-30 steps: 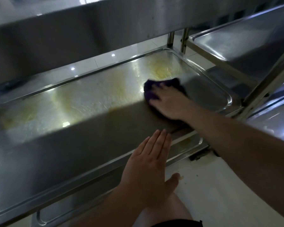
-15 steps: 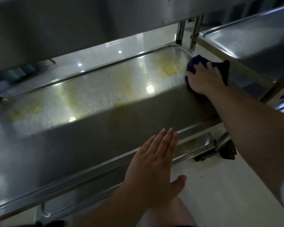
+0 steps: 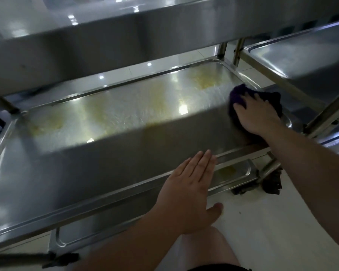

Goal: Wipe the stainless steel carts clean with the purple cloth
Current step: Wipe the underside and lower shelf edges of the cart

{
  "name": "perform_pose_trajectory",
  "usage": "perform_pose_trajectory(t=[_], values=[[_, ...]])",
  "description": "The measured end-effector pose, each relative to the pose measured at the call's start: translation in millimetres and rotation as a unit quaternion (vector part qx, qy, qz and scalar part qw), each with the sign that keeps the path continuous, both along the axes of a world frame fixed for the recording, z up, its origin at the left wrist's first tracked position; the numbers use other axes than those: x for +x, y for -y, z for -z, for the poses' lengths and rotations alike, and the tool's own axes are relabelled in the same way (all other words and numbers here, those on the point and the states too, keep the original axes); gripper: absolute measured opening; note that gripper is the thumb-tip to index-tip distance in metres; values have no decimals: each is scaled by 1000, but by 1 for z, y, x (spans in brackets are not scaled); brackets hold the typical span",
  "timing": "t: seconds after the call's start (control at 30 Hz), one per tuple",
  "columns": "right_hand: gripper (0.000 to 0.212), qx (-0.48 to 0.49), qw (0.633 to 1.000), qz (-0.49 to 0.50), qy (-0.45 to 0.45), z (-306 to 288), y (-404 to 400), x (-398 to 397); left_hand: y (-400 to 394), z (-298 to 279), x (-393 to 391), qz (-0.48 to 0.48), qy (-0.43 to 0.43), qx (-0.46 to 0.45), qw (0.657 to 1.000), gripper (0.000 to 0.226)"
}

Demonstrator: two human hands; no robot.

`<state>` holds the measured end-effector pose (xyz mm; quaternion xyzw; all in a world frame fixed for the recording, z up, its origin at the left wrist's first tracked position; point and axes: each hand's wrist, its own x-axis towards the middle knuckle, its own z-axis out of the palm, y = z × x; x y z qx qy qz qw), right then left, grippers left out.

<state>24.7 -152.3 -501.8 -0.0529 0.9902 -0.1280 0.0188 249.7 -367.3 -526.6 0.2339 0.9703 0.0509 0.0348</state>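
A stainless steel cart fills the view; its middle shelf (image 3: pixel 70 173) is a shallow tray with yellowish smears across the far half. My right hand (image 3: pixel 256 114) presses the purple cloth (image 3: pixel 238 94) flat onto the shelf's right end, near the raised rim. The cloth bunches out beyond my fingers and to the right of my hand. My left hand (image 3: pixel 190 192) lies flat, fingers together, on the front rim of the same shelf, holding nothing.
The cart's top shelf (image 3: pixel 106 45) overhangs the work area. A lower shelf (image 3: pixel 233 173) shows below, with a caster (image 3: pixel 272 184) on the white floor. A second steel cart (image 3: pixel 301 61) stands close on the right. My knee is at the bottom.
My right hand slid the cloth from the shelf's middle to its right end, then stayed there. My left hand has kept its place on the front rim.
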Motion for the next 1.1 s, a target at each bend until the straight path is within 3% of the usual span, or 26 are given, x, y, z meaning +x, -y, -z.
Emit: perform_pose_trajectory(t=[0.1, 0.2, 0.23, 0.37, 0.5, 0.57, 0.7, 0.83, 0.93, 1.0, 1.1], values=[[68, 13, 999, 44, 26, 2, 23, 8, 2, -6, -5, -17, 46, 90, 995, 95], [69, 8, 999, -6, 34, -1, 85, 35, 12, -22, -10, -87, 87, 309, 943, 73], [69, 5, 999, -30, 35, -1, 108, 47, 21, -28, -9, -118, 67, 341, 930, 62], [70, 2, 984, -179, 26, 3, 189, 106, 84, -36, 7, -244, -92, 271, 927, 33], [67, -18, 970, -240, 38, 4, 187, 107, 172, -35, 37, -377, -76, 148, 911, 34], [64, -22, 984, -174, 27, 3, 157, 88, 210, -35, 53, -447, -52, 105, 887, 40], [67, -20, 998, 60, 32, 1, 102, 63, 251, -31, 83, -527, -25, 71, 847, 45], [71, -27, 991, 131, 30, 2, 170, 90, 250, -21, 87, -541, -25, 79, 837, 48], [70, -37, 998, 35, 22, 6, 276, 133, 252, -18, 87, -541, -33, 80, 837, 48], [71, -44, 993, -105, 36, 7, 339, 161, 254, -19, 88, -538, -38, 78, 838, 48], [69, 0, 935, -350, 59, 4, 365, 172, 254, -18, 89, -532, -38, 82, 842, 50]])
